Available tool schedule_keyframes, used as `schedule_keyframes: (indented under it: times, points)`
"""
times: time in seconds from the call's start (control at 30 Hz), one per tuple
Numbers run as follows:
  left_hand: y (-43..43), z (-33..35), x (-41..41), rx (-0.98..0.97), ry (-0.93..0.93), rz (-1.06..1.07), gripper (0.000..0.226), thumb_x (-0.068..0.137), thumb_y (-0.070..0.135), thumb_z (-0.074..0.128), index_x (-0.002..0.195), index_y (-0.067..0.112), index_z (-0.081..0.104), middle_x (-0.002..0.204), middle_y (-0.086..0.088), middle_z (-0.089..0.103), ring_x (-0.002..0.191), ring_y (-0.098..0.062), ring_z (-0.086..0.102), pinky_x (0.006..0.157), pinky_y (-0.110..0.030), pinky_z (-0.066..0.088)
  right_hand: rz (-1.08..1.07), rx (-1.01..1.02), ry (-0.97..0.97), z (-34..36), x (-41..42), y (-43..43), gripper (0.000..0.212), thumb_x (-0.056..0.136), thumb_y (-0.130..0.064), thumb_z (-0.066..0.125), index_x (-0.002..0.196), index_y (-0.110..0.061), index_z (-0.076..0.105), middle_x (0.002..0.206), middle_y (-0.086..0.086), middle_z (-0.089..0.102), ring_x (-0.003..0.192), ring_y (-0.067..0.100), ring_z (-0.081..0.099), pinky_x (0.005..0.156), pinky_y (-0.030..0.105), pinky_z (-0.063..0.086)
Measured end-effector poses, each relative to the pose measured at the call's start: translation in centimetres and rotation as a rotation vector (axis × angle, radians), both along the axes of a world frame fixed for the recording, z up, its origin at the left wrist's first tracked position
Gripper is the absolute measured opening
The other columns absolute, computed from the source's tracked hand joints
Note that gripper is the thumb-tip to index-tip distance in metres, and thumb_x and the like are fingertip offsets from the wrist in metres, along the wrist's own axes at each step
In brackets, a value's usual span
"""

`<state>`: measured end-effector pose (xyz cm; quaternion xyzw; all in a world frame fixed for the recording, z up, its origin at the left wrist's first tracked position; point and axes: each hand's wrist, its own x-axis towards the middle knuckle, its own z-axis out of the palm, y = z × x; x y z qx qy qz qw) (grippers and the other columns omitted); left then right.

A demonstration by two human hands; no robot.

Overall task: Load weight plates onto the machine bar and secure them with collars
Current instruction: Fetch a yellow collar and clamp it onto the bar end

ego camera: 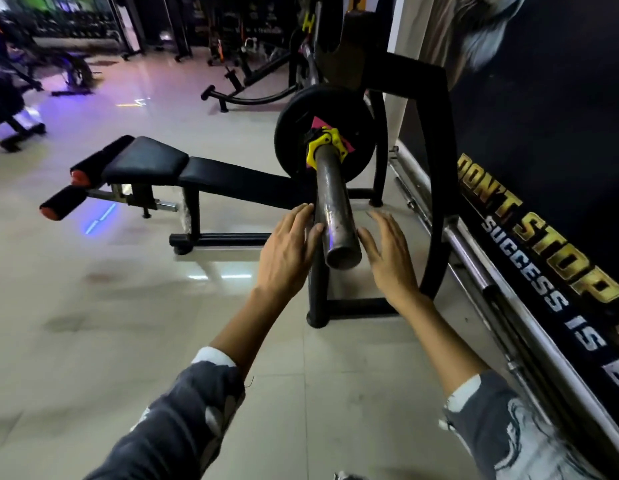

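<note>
While both hands flank the bare grey steel bar sleeve [335,216] | black round weight plate [301,133] seated, yellow plastic collar [327,147] against it | left hand [287,251] fingers spread, thumb touching sleeve | right hand [387,251] spread, empty.

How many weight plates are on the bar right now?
1: a black round weight plate on the grey steel bar, behind the yellow plastic collar. Thinner plates behind it could be hidden.

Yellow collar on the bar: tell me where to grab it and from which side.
Grip the yellow collar around its lobed outer rim, coming in along the bar from its open near end. It sits against the black weight plate, so only the near face and rim are free. Both hands, left hand and right hand, are open beside the bar's end.
</note>
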<state>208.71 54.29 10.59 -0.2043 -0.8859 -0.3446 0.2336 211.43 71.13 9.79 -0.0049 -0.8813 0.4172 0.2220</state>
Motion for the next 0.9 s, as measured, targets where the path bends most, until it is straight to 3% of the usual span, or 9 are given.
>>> schedule_keyframes:
  times: [0.07, 0.17, 0.27, 0.47, 0.57, 0.7, 0.9]
  points:
    - [-0.8, -0.4, 2.5, -0.001, 0.008, -0.021, 0.043, 0.097, 0.035, 0.044, 0.132, 0.010, 0.046, 0.133, -0.010, 0.054, 0.112, -0.024, 0.057, 0.089, -0.033, 0.045, 0.010, -0.069, 0.009, -1.0, 2.7, -0.8, 0.043, 0.097, -0.031, 0.042, 0.136, -0.013, 0.039, 0.144, 0.011, 0.041, 0.137, 0.023, 0.032, 0.112, 0.039, 0.031]
    - [-2.5, -1.7, 6.2, -0.008, 0.011, -0.012, 0.043, 0.096, 0.039, 0.044, 0.129, 0.011, 0.048, 0.125, -0.010, 0.058, 0.111, -0.018, 0.053, 0.085, -0.029, 0.044, 0.023, -0.045, 0.008, -3.1, 6.0, -2.7, 0.043, 0.094, -0.034, 0.046, 0.130, -0.011, 0.046, 0.132, 0.011, 0.052, 0.125, 0.022, 0.045, 0.099, 0.024, 0.035]
    - [-5.5, -3.4, 8.7, -0.017, -0.072, 0.093, 0.039, 0.096, 0.033, 0.046, 0.128, 0.011, 0.050, 0.127, -0.011, 0.058, 0.117, -0.023, 0.052, 0.092, -0.033, 0.043, 0.118, -0.016, -0.063, -4.8, 7.8, -5.9, 0.041, 0.092, -0.033, 0.051, 0.126, -0.010, 0.050, 0.129, 0.011, 0.055, 0.122, 0.023, 0.048, 0.101, 0.030, 0.039]
    - [-16.1, -8.3, 12.7, 0.011, -0.250, 0.384, 0.031, 0.098, 0.028, 0.044, 0.122, 0.012, 0.055, 0.123, -0.008, 0.060, 0.114, -0.025, 0.054, 0.083, -0.033, 0.044, 0.376, 0.068, -0.135, -7.3, 7.8, -17.0, 0.031, 0.095, -0.030, 0.048, 0.117, -0.011, 0.056, 0.120, 0.008, 0.059, 0.112, 0.021, 0.054, 0.094, 0.032, 0.045]
    - [-21.1, -10.1, 13.5, 0.006, -0.338, 0.456, 0.031, 0.097, 0.030, 0.047, 0.118, 0.010, 0.057, 0.120, -0.008, 0.061, 0.113, -0.026, 0.053, 0.086, -0.035, 0.042, 0.483, 0.166, -0.242, -9.0, 6.9, -22.1, 0.027, 0.095, -0.032, 0.047, 0.107, -0.012, 0.060, 0.110, 0.007, 0.063, 0.102, 0.022, 0.057, 0.085, 0.035, 0.047]
    - [-32.3, -13.9, 13.8, 0.000, -0.450, 0.592, 0.031, 0.095, 0.032, 0.049, 0.114, 0.009, 0.058, 0.113, -0.009, 0.063, 0.109, -0.027, 0.054, 0.085, -0.032, 0.039, 0.674, 0.247, -0.405, -12.4, 5.0, -34.7, 0.024, 0.093, -0.033, 0.048, 0.095, -0.013, 0.062, 0.103, 0.007, 0.065, 0.094, 0.023, 0.058, 0.078, 0.035, 0.047]
    - [-48.1, -16.0, 13.7, -0.017, -0.613, 0.790, 0.035, 0.097, 0.039, 0.043, 0.116, 0.012, 0.054, 0.114, -0.007, 0.062, 0.108, -0.026, 0.054, 0.082, -0.037, 0.043, 0.799, 0.338, -0.507, -15.1, 2.4, -51.5, 0.026, 0.093, -0.034, 0.049, 0.096, -0.011, 0.061, 0.105, 0.010, 0.065, 0.096, 0.027, 0.059, 0.078, 0.035, 0.046]
